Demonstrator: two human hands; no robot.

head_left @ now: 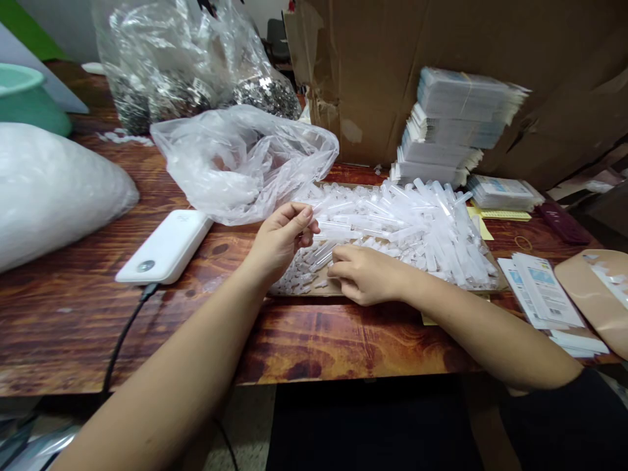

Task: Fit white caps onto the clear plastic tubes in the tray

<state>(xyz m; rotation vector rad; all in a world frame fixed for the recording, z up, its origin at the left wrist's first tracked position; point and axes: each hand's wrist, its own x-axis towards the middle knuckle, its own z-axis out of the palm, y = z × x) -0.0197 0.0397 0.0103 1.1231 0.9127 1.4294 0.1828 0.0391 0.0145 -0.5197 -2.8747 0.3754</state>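
tray [321,277]: translucent tubes [436,239] | plastic bag [142,42]: metal pieces [267,95] | left hand [284,239], right hand [366,273]: grip curled, contents unclear

Apparently small workshop, bulk-bagged metal pieces [265,95] and stacked cards [458,98] along far edge of worktop [343,340], plastic tubes [441,242] heaped nearer.
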